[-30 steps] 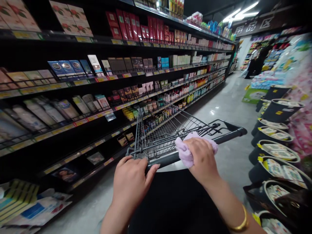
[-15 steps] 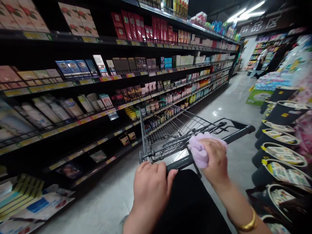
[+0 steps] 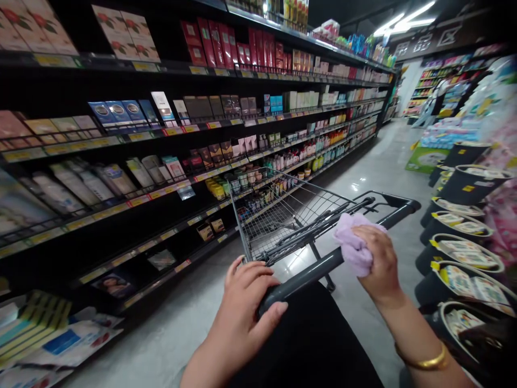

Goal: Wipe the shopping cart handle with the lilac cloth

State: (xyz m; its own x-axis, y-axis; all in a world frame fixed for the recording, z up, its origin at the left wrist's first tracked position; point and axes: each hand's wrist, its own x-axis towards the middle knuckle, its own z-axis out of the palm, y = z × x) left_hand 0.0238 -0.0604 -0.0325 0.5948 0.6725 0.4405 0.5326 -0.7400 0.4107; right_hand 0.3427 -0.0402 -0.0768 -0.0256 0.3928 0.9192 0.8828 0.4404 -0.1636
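Stocked shelving [image 3: 97, 62] at left and centre. Floral boxes [image 3: 126, 33], upper left; red boxes [image 3: 205, 42], upper centre. Dark buckets [image 3: 454, 186] lined along right side. Ceiling lights [image 3: 414, 15] lit, upper right.

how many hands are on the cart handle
2: the left hand at the near end of the handle, and the right hand farther along, holding a lilac cloth against it. No others show there.

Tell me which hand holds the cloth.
The right hand, with the gold bangle on its wrist: it holds the lilac cloth against the cart handle. The left hand, at the handle's left end, has none.
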